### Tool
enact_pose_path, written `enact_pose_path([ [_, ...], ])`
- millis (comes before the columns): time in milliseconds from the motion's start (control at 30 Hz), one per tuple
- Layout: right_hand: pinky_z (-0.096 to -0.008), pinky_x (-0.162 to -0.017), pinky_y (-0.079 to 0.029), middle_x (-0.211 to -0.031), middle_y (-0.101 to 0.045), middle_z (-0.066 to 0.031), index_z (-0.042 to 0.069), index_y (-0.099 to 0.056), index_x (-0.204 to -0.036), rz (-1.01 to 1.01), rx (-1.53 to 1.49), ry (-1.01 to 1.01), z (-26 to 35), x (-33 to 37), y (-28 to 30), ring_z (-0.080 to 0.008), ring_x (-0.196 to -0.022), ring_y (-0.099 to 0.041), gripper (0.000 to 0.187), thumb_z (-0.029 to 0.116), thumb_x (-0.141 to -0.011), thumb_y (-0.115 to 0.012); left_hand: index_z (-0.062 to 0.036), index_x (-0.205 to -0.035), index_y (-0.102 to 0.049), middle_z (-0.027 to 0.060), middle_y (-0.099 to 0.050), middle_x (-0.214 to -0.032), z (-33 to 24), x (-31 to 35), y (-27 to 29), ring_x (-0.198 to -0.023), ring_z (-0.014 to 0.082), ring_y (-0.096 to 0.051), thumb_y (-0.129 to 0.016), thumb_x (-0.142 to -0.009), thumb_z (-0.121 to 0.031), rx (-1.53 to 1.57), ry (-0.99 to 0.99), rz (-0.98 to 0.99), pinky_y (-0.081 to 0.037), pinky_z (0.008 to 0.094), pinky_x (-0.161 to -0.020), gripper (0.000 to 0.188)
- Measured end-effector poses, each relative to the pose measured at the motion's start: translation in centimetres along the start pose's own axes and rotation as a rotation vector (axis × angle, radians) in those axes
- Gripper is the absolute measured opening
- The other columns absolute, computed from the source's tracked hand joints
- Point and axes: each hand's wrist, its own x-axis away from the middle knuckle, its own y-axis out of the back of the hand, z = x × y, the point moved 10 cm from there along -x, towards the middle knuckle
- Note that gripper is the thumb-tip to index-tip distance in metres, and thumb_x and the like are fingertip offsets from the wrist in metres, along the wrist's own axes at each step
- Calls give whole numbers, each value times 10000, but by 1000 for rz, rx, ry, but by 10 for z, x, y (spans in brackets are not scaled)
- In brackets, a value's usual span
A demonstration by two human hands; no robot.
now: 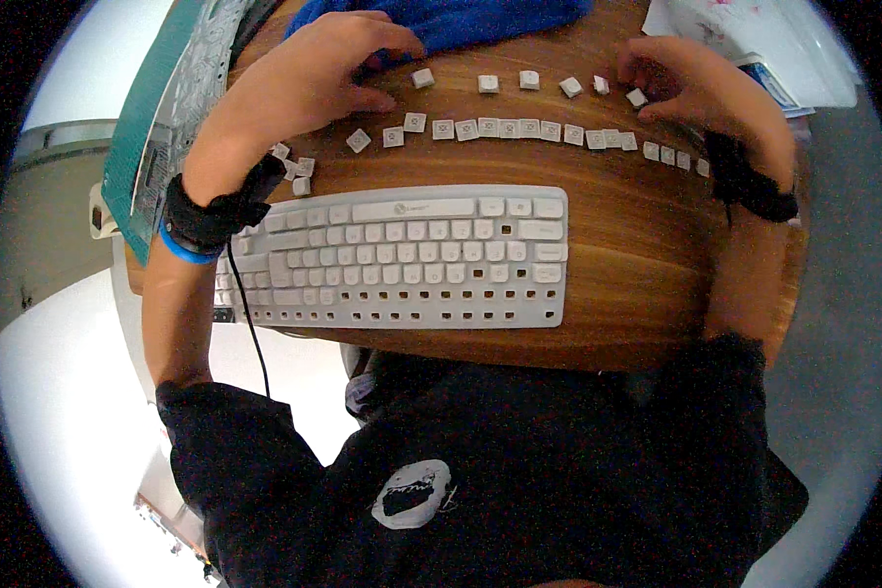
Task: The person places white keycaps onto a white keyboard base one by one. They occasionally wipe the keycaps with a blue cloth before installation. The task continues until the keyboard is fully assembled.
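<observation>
My left hand (338,73) is over the far left of the wooden table, thumb and fingers apart and nothing between them. Just right of its fingertips lies a loose white keycap (421,77). At the far right, the curled fingers and thumb of my right hand (696,86) close about a small white keycap (637,97); another tilted keycap (601,85) is beside the fingertips. A white keyboard (461,208) lies nearer me, its space bar on the far side. Its near rows show bare switch sockets where caps are off.
A curved row of loose keycaps (530,128) runs between keyboard and hands, with a small cluster (302,184) at the keyboard's far left corner. Blue cloth (461,24) lies at the back, a green mat (139,176) at left, white plastic packaging (794,59) at right.
</observation>
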Motion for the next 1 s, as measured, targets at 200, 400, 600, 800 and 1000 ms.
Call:
enact_pose_path([
  [200, -352, -873, -565, -1064, -724, -65, 32, -688, -1216, -1, 0, 11, -3, -1, -3, -200, -978, -671, 397, 13, -850, -839, -42, -1290, -720, 158, -752, -1143, -15, -3, -3, -1083, 355, -740, -816, -919, -164, -238, -246, -109, -604, 412, -959, 403],
  [400, -344, -872, -561, -1062, -717, -50, 37, -679, -1227, -1, -7, 17, -8, -2, -5, -185, -973, -658, 432, -12, -832, -846, -70, -1190, -760, 133, -759, -1109, -13, -10, -13, -1042, 354, -737, -823, -902, -128, 207, 259, 48, -607, 432, -917, 301],
  [600, -337, -870, -557, -1060, -709, -35, 42, -670, -1237, 11, -32, 28, -16, -5, -7, -171, -969, -646, 468, -37, -814, -854, 11, -1131, -770, 179, -736, -1085, -52, -37, -9, -1045, 355, -723, -765, -952, -163, -75, -130, -14, -581, 444, -913, 250],
  [800, -356, -1050, -559, -1272, -734, -81, 35, -630, -1391, -11, -244, 46, -32, -4, -19, -203, -1204, -682, 574, -69, -855, -805, 20, -1035, -779, 177, -750, -989, -65, -42, -17, -940, 366, -725, -750, -965, -170, -64, -221, -70, -573, 460, -822, 205],
  [1000, -342, -1102, -544, -1332, -726, -82, 47, -602, -1446, -117, -280, 64, -50, 4, -16, -210, -1240, -697, 503, -21, -970, -748, 18, -1021, -779, 180, -753, -981, -73, 2, 10, -946, 355, -729, -770, -936, -110, 16, -366, -199, -585, 442, -822, 155],
])
